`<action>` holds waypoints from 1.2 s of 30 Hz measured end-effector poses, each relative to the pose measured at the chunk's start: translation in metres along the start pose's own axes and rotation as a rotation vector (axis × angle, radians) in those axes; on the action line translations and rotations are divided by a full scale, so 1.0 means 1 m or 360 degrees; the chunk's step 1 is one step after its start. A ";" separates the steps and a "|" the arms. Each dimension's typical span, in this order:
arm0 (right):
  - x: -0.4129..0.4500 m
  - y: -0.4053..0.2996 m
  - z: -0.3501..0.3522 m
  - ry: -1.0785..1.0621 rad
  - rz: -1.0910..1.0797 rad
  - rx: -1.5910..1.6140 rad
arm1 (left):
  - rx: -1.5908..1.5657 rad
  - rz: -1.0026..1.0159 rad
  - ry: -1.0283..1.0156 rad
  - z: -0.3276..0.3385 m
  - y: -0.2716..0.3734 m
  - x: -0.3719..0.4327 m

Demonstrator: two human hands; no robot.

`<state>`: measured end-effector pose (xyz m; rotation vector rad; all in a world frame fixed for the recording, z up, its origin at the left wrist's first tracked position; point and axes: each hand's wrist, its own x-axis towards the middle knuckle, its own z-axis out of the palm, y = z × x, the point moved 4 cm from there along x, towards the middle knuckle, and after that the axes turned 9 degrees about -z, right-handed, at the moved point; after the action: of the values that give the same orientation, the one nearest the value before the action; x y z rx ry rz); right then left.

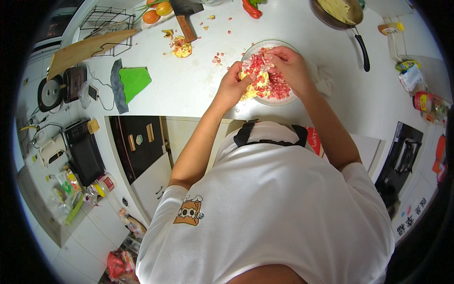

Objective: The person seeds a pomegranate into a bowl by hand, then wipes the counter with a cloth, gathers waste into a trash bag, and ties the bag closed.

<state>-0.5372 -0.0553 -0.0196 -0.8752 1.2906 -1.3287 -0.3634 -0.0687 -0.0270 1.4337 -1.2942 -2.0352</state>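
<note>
My left hand (233, 85) grips an opened piece of pomegranate (256, 67), whose red seeds and pale membrane face up, over a round plate (283, 102) on the white counter. The fingers of my right hand (289, 67) touch the right side of the same piece; whether they pinch a seed or membrane is hidden. Loose red seeds (278, 88) lie heaped on the plate, with yellowish rind (248, 94) at its lower left. Another cut bit of pomegranate rind (182, 49) rests on the counter to the left, beside a cleaver (186, 28) with a wooden handle.
Scattered seeds (218, 58) dot the counter. A frying pan (333, 23) with pale strips stands at the back right, its handle towards me. Red peppers (252, 10) lie at the back. A green and grey cloth (133, 83), a wire rack (106, 26) and a wooden board (88, 48) are left.
</note>
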 end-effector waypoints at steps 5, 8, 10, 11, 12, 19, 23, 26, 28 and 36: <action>0.001 -0.017 -0.004 0.0037 -0.0157 -0.0399 | -0.0375 -0.0026 -0.0119 -0.004 0.013 -0.016; 0.008 -0.028 -0.002 0.0067 -0.0252 -0.0606 | -0.0565 -0.0035 -0.0152 -0.011 0.012 -0.020; 0.020 -0.034 0.004 0.0057 -0.0264 -0.0628 | -0.0624 -0.0013 -0.0160 -0.016 0.012 -0.022; 0.030 -0.040 0.014 -0.0044 -0.0376 -0.0589 | -0.0571 -0.0017 -0.0164 -0.017 0.012 -0.022; 0.038 -0.046 0.024 -0.0149 -0.0489 -0.0547 | -0.0518 -0.0018 -0.0165 -0.018 0.011 -0.021; 0.019 -0.063 0.053 -0.0607 -0.0338 -0.0735 | -0.0448 0.0075 0.0047 -0.033 0.008 -0.018; 0.004 -0.046 0.058 -0.0539 -0.0451 -0.0713 | -0.0512 0.0057 -0.0005 -0.032 0.008 -0.016; 0.002 -0.043 0.059 -0.0384 -0.0660 -0.0908 | -0.0574 0.0009 0.0016 -0.025 0.009 -0.015; 0.001 -0.039 0.060 -0.0331 -0.0843 -0.0989 | -0.0631 -0.0008 0.0032 -0.022 0.008 -0.014; -0.031 -0.038 0.062 -0.0466 -0.1237 -0.1341 | -0.0816 -0.0100 -0.0027 -0.015 0.007 -0.011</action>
<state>-0.4790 -0.0435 0.0319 -2.2401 1.3194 -1.1051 -0.3470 -0.0724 -0.0160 1.2243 -0.6602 -2.2069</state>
